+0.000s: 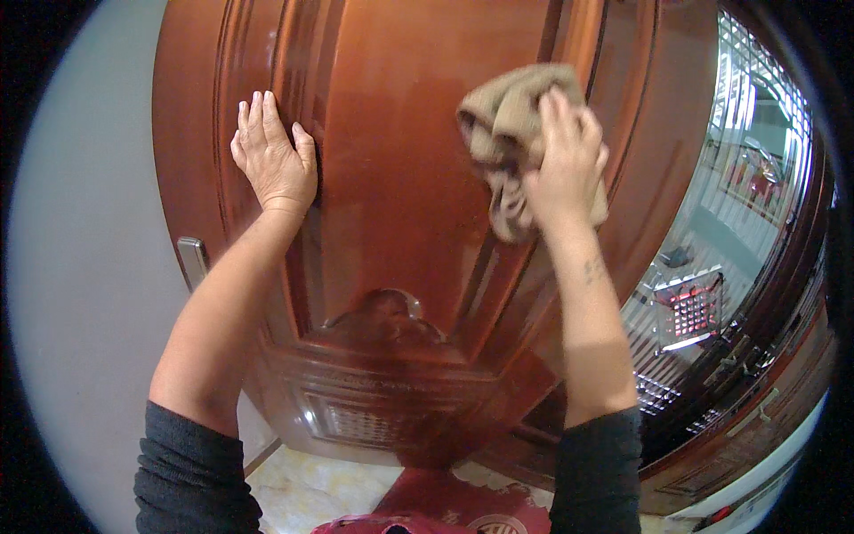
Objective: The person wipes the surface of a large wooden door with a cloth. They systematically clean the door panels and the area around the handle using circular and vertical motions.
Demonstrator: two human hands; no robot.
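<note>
A brown wooden door [400, 220] with carved panels and mouldings stands upright before me. My left hand [277, 150] rests flat on its left moulding, fingers pointing up and thumb apart, holding nothing. Bunched under my right hand [567, 153] is a tan cloth [514, 120], pressed against the right side of the door's main panel. Folds of the cloth hang below the fingers, and the hand is slightly blurred. Beneath my left hand, near the left forearm, a metal door handle plate [193, 260] shows at the door's edge; the forearm partly covers it.
A pale wall [93, 267] borders the door on the left. On the right are a metal grille [767, 87] and a crate-like rack [690, 310] beyond the door. Below lie light marbled floor tiles [320, 484] and a dark red mat [427, 490].
</note>
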